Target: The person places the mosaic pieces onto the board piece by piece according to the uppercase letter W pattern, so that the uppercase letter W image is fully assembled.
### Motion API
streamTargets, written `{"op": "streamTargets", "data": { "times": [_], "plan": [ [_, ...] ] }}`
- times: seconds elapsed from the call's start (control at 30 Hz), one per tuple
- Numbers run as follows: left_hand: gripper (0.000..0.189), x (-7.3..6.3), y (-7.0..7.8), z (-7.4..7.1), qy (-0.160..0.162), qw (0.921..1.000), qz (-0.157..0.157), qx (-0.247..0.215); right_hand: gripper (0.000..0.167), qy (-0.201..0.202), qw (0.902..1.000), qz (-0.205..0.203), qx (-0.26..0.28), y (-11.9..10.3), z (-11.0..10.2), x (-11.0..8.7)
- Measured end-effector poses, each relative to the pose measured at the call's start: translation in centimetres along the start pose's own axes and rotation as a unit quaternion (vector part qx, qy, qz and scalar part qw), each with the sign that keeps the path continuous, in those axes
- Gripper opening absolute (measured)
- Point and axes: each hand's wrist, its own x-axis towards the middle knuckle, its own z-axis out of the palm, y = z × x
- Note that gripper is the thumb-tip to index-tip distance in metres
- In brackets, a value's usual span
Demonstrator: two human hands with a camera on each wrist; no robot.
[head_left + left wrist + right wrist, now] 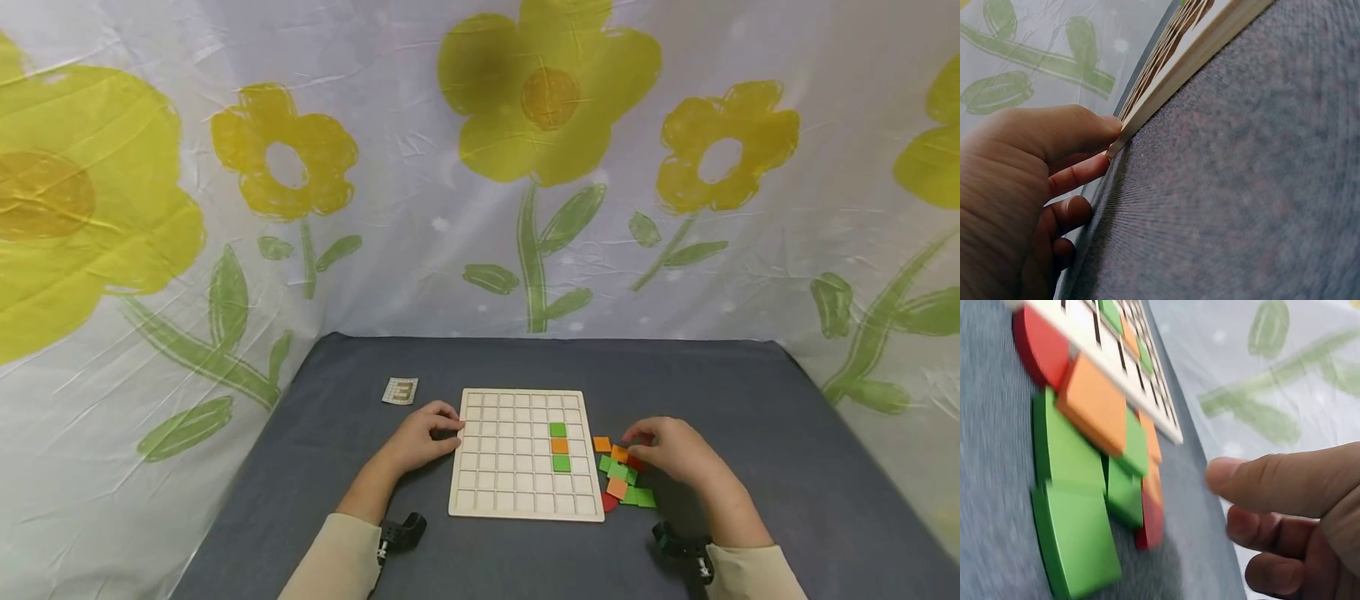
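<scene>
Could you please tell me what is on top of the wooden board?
On the wooden board, one column holds an orange tile between two green tiles. The cell surfaces directly beneath these tiles are covered, so they cannot be seen.

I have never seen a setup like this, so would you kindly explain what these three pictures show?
No machine here, just a person working bare-handed. The wide picture is from a head camera, the two close ones from a camera on each wrist. On a dark cloth lie a wooden grid board, a small card and, right of the board, loose orange, green and red pieces. Three tiles, green, orange and green, sit in one column of the board. The left hand touches the board's left edge. The right hand is beside the loose pieces; I see nothing held.
</scene>
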Motion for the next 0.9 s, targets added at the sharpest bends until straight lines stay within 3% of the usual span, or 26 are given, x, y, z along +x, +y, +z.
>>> {"op": "streamTargets", "data": {
  "times": [0.2,0.4,0.9],
  "plan": [
    [0.026,0.0,0.0,0.0,0.000,1.0000,0.002,0.001,0.017,-0.037,0.9987,0.009,0.035,2.0,-0.2,-0.1],
    [0.026,0.0,-0.1,0.0,0.001,1.0000,0.002,-0.003,0.029,-0.075,0.9948,-0.009,0.069,2.9,-0.1,-0.1],
    [0.026,0.0,0.3,-0.1,-0.007,0.9999,-0.006,-0.010,0.031,-0.067,0.9961,-0.002,0.056,3.1,0.4,0.3]
  ]
}}
